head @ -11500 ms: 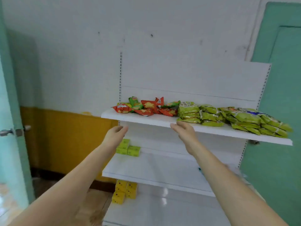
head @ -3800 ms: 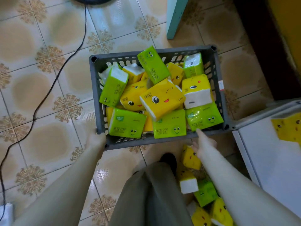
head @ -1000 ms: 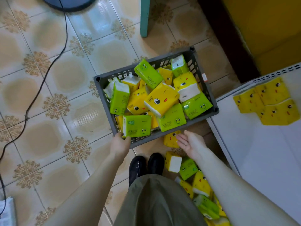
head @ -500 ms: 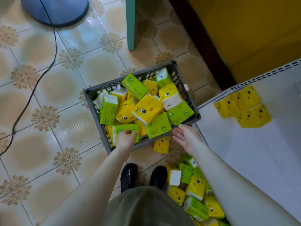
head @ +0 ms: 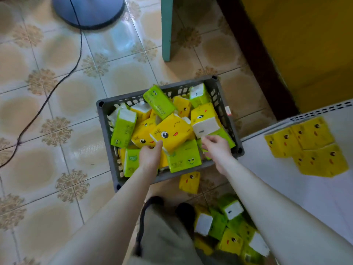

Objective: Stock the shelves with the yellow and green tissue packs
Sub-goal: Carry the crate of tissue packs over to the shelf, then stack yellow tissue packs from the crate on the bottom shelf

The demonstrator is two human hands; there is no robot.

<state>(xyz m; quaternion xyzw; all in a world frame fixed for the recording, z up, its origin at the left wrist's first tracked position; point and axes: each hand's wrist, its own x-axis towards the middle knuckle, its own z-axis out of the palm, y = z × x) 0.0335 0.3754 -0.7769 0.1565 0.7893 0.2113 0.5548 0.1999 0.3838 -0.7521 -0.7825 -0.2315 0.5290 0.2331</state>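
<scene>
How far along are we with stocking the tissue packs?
Done: a few yellow tissue packs sit on the white shelf. In hand: the left hand and right hand reach into the grey plastic crate, at a large yellow pack and a green pack; grips unclear. Left: the crate looks nearly full, and a loose pile of packs lies on the tiled floor.

We count one grey basket; just beside it, one lone yellow pack; to its right, four shelved yellow packs on one white shelf.
</scene>
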